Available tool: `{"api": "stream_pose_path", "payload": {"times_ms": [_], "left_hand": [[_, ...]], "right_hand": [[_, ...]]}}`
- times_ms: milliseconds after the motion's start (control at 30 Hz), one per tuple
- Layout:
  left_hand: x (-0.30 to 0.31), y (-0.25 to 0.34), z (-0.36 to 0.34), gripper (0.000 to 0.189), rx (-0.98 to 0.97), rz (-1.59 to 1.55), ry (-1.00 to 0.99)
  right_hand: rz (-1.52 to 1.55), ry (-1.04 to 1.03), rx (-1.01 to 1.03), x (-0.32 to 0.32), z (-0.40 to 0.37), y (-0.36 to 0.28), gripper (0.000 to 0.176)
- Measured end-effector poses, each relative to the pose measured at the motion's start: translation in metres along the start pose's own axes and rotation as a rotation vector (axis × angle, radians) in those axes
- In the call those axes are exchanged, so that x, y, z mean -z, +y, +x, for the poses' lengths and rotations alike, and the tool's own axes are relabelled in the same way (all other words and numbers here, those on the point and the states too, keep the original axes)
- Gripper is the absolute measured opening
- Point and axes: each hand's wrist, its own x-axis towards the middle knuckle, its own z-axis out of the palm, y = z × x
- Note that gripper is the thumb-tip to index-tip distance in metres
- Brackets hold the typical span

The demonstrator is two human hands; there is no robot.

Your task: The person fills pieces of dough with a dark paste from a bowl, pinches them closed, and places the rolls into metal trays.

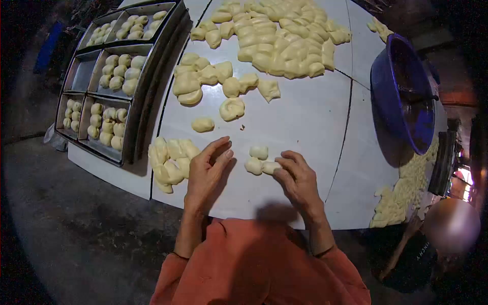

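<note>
Three small pale dough pieces (pixel 258 152) lie close together on the white table between my hands. My right hand (pixel 300 180) has its thumb and fingertips around the end of the rightmost dough piece (pixel 269 167). To the left, my left hand (pixel 207 170) is held with curved fingers and the thumb apart, nothing in its grasp. Beside it sits a cluster of dough lumps (pixel 170 161), partly hidden behind the hand. Beyond my left fingertips are an oval dough lump (pixel 203 124) and a round, dimpled one (pixel 232 109).
A large mass of cut dough (pixel 287 43) covers the far table, with a smaller group (pixel 190 81) nearer. Metal baking pans (pixel 81 73) with dough balls stand at left. A purple basin (pixel 381 81) stands right, near flattened dough scraps (pixel 401 195) and another person (pixel 406 244).
</note>
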Motion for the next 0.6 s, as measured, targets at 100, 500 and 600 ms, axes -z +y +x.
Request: {"api": "stream_pose_path", "payload": {"times_ms": [100,500,600], "left_hand": [[0.000,-0.007,0.003,0.041,-0.021,-0.011,0.001],[-0.002,0.007,0.003,0.041,0.012,-0.039,-0.032],[-0.008,0.020,-0.002,0.040,0.070,-0.129,-0.025]], "right_hand": [[0.082,0.116,0.013,0.007,0.026,-0.006,0.030],[-0.329,0.363,0.416,-0.015,0.179,-0.016,0.032],[-0.242,0.306,0.338,-0.009,0.181,-0.009,0.024]]}}
